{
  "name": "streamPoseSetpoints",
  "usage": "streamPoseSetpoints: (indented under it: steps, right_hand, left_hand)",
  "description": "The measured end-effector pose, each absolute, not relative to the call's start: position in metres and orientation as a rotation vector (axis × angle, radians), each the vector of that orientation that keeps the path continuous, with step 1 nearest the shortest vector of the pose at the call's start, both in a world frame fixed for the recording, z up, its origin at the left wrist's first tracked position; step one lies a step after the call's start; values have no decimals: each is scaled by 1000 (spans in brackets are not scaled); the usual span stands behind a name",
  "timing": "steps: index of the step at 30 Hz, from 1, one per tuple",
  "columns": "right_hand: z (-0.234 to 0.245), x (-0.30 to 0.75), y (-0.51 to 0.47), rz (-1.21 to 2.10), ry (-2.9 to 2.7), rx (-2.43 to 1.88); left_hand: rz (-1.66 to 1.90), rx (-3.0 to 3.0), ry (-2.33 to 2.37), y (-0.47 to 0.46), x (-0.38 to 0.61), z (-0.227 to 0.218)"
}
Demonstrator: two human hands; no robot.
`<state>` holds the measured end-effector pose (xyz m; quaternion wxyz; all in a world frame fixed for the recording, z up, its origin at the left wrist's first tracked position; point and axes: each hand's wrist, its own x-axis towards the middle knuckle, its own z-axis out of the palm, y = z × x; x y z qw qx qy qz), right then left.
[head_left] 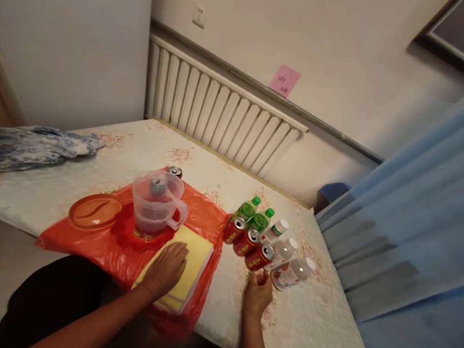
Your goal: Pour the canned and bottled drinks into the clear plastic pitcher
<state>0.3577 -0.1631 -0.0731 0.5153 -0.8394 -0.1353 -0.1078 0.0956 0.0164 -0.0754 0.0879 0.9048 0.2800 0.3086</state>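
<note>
My left hand (168, 266) lies flat on a folded yellow cloth (194, 263), fingers stretched out. A clear plastic measuring jug (154, 208) stands just beyond it on a red scalloped plate (124, 227). On the right, my right hand (259, 294) has curled fingers at the base of the nearest red can (257, 258); whether they touch it or hold something small is unclear. Two more red cans (246, 244) form a row with it. Behind them are green-capped bottles (259, 221) and several white-capped clear bottles (290, 274).
A red plastic sheet (208, 215) lies under the cloth and plate. Left of the jug is an orange round dish or lid (94, 212); a dark can (175, 172) stands behind. Patterned fabric (35, 148) lies far left. A radiator (217, 108) and blue curtain (423, 212) border the table.
</note>
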Motion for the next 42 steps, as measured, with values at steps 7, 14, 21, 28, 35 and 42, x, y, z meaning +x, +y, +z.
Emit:
streamPoseSetpoints:
  steps: [7,14,21,28,35,42]
  right_hand:
    - [-78,323,-178,-142,-447,-2114]
    - [-83,299,-178,-70,-555,-2147]
    - [-85,293,-168,-46,-520,-2078]
    - [2,288,-63,70,-926,-1862]
    - [65,282,101,278,-1398,-1770]
    - [61,276,219,248,-1849,-1697]
  left_hand:
    - [979,2593,810,15,95,-83]
    - [804,2554,835,13,97,-79]
    - [467,2599,784,22,98,-51]
    - [514,2471,759,27,94,-55]
    - [459,2218,656,30,83,-41]
    - [362,2135,626,36,85,-36]
